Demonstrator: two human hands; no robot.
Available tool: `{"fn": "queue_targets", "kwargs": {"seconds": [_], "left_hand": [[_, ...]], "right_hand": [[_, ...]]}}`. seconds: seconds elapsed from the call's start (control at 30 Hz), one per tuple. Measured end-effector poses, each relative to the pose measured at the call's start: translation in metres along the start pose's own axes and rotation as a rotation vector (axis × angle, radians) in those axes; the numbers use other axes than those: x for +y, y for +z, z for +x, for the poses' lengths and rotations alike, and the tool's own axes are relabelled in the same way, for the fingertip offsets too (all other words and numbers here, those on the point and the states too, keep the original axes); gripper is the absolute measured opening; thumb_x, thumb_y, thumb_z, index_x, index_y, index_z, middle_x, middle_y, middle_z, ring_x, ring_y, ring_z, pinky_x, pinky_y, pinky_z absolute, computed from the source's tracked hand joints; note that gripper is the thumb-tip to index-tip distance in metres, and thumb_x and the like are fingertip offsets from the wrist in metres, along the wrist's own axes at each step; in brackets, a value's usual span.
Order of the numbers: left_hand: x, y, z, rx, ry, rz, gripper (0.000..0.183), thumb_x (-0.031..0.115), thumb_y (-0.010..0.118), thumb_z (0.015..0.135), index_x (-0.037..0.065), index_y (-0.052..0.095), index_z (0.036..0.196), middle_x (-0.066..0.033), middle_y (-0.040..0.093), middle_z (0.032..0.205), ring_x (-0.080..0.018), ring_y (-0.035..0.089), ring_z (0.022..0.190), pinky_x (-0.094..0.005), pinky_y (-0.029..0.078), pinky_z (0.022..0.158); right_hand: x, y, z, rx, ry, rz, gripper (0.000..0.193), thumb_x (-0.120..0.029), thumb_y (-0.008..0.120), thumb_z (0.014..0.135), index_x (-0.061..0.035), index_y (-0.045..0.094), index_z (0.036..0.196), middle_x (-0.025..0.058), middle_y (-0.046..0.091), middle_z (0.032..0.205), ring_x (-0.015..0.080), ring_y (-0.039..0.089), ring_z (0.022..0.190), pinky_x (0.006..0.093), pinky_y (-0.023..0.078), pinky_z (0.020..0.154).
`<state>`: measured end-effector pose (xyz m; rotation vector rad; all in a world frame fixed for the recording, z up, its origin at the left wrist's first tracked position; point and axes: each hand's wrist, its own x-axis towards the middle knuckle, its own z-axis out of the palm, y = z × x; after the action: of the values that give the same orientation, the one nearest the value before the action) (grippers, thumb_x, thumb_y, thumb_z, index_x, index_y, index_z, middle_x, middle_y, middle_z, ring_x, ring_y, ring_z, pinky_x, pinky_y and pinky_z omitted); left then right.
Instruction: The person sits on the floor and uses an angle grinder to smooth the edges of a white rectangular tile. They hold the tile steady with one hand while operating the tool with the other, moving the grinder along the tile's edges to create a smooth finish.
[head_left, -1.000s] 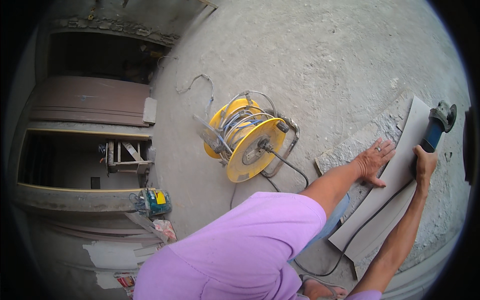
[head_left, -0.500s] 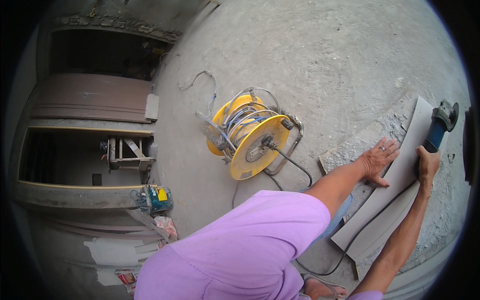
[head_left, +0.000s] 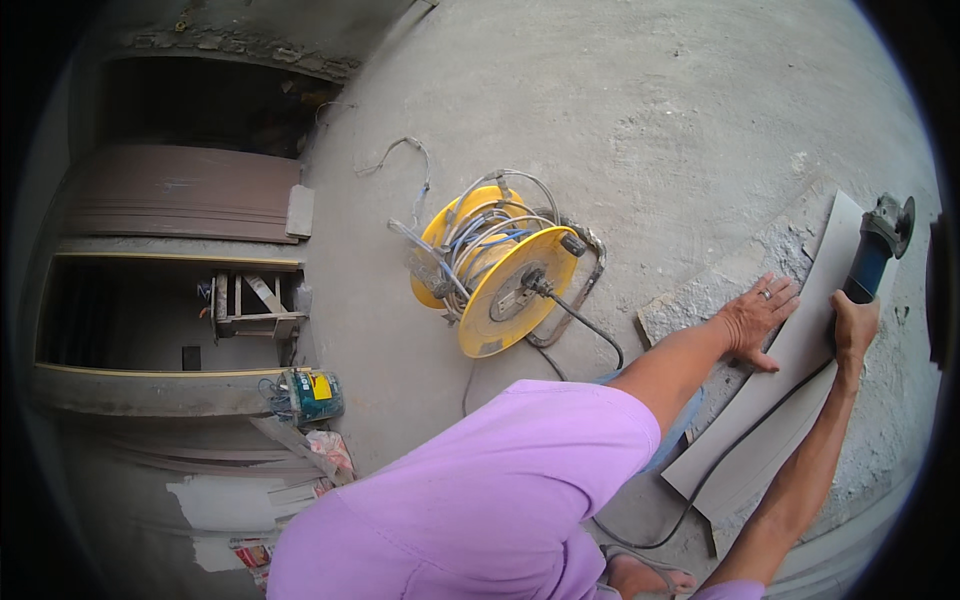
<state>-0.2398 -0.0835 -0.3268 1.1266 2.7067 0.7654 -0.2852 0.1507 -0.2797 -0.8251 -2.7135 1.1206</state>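
Observation:
My right hand (head_left: 855, 327) is wrapped round the dark blue body of an angle grinder (head_left: 868, 266). The grinder's grey head and disc lie just past the far right end of a long pale grey tile strip (head_left: 824, 258). Fingers spread, my left hand (head_left: 762, 318) lies flat and presses on the strip's left side. Part of another pale piece (head_left: 765, 462) shows beside the strip, nearer my right forearm. Beneath them is a rough, cement-crusted slab (head_left: 705, 298). The grinder's black cord (head_left: 715, 468) runs back across the pieces.
A yellow cable reel (head_left: 520, 295) wound with grey and blue cable stands left of my arms. Farther left are a green bucket (head_left: 312, 396), stacked brown boards (head_left: 190, 195) and a small wooden frame (head_left: 258, 305). My sandalled foot (head_left: 645, 577) is close to the cord.
The grinder's head has tilted slightly, and the disc has shifted a little up and left. My left hand stays in place on the strip. The view has moved very slightly.

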Motion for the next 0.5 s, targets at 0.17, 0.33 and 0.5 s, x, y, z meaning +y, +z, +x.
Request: {"fn": "queue_targets", "kwargs": {"seconds": [0.17, 0.33, 0.5], "left_hand": [[-0.001, -0.002, 0.000, -0.040, 0.011, 0.040, 0.120, 0.078, 0.064, 0.068, -0.004, 0.033, 0.151, -0.0232, 0.032, 0.157, -0.0378, 0.021, 0.151, -0.0536, 0.009, 0.125], [-0.002, -0.003, 0.000, -0.007, 0.034, 0.077, 0.118, 0.072, 0.072, 0.068, 0.000, 0.031, 0.152, -0.0213, 0.034, 0.155, -0.0372, 0.025, 0.150, -0.0554, 0.015, 0.124], [0.000, -0.005, 0.001, -0.020, 0.015, 0.102, 0.119, 0.077, 0.068, 0.069, 0.000, 0.032, 0.152, -0.0195, 0.033, 0.157, -0.0326, 0.023, 0.151, -0.0537, 0.013, 0.125]], "right_hand": [[-0.021, -0.013, -0.010, -0.025, 0.066, 0.010, 0.055, -0.027, 0.076, 0.061, 0.0054, 0.063, 0.104, 0.0221, 0.071, 0.089, 0.0365, 0.070, 0.083, 0.0421, 0.055, 0.078], [-0.029, -0.019, -0.011, -0.033, 0.130, -0.053, 0.066, -0.029, 0.078, 0.058, 0.0102, 0.061, 0.108, 0.0291, 0.070, 0.099, 0.0413, 0.070, 0.095, 0.0429, 0.056, 0.086], [-0.038, -0.026, -0.012, -0.085, 0.210, -0.019, 0.068, -0.028, 0.078, 0.058, 0.0077, 0.061, 0.113, 0.0263, 0.071, 0.104, 0.0388, 0.070, 0.100, 0.0408, 0.056, 0.089]]}}
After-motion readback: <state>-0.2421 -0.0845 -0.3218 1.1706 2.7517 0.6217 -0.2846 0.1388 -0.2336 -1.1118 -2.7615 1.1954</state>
